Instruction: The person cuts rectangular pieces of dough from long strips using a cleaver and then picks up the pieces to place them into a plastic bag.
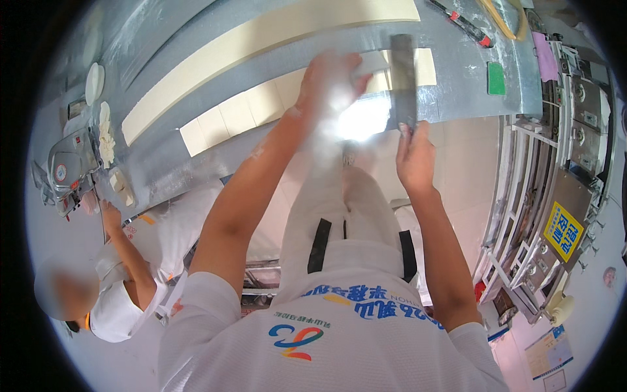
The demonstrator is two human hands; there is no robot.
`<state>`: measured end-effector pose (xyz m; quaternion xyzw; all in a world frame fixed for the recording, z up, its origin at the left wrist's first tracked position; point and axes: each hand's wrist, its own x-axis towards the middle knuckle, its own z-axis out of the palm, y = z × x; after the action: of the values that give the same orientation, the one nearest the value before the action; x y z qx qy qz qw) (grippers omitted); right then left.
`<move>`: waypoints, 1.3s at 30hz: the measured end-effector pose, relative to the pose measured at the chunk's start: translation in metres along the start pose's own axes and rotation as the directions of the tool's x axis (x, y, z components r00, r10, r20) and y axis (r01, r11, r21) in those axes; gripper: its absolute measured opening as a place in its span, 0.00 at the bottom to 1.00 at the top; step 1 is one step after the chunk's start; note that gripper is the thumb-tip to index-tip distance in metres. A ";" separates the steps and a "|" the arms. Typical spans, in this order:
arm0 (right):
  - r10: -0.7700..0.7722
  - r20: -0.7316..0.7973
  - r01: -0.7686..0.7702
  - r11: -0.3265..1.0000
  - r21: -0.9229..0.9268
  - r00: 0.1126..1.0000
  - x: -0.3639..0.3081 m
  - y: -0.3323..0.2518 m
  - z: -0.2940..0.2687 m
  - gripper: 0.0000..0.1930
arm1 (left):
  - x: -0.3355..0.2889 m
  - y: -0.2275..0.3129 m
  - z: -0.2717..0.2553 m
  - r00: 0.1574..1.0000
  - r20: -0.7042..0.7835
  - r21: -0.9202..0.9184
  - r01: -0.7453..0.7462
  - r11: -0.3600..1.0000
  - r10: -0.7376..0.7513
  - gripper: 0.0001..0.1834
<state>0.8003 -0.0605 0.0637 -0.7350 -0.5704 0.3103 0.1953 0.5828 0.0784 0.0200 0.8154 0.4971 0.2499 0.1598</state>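
My right hand (416, 157) is closed around the handle of a cleaver, its long grey blade (403, 78) pointing away across the near strip of dough. That pale, flat dough strip (238, 112) lies along the table's near edge, with cut lines dividing it into several pieces. Over its right part rests my left hand (330, 78), fingers stretched out and thumb apart. Glare and haze blur that hand, so its contact with the dough is hard to make out. Behind lies a longer, uncut dough strip (274, 40). One dough piece (424, 67) sits right of the blade.
The grey metal table (457, 98) carries a green pad (496, 78), a red-and-black tool (467, 26) and a yellow loop (506, 19) at right. A white dish (95, 81), dough scraps (106, 134) and a machine (72, 163) are left. A co-worker (127, 287) stands lower left; metal racks (522, 189) at right.
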 end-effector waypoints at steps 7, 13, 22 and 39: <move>0.148 -0.177 -0.116 0.976 0.182 0.973 -0.028 0.001 -0.038 0.09 | 0.050 0.016 -0.017 0.905 -0.060 -0.452 0.353 0.819 -0.422 0.15; 0.211 -0.167 -0.168 0.956 0.242 0.963 -0.028 0.030 -0.048 0.09 | 0.060 0.052 0.034 0.910 0.156 -0.521 0.406 0.750 -0.384 0.14; 0.115 -0.086 -0.096 0.974 0.206 0.990 -0.006 0.068 -0.068 0.11 | 0.030 0.043 0.059 0.999 -0.016 -0.108 0.043 0.993 -0.045 0.47; -0.028 -0.027 0.031 0.991 0.133 0.999 0.006 0.070 -0.075 0.11 | 0.019 0.039 0.065 0.996 -0.092 -0.156 -0.012 0.988 -0.003 0.46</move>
<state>0.9028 -0.0688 0.0722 -0.7158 -0.5567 0.3355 0.2554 0.6553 0.0765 -0.0096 0.7892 0.4809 0.3255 0.1997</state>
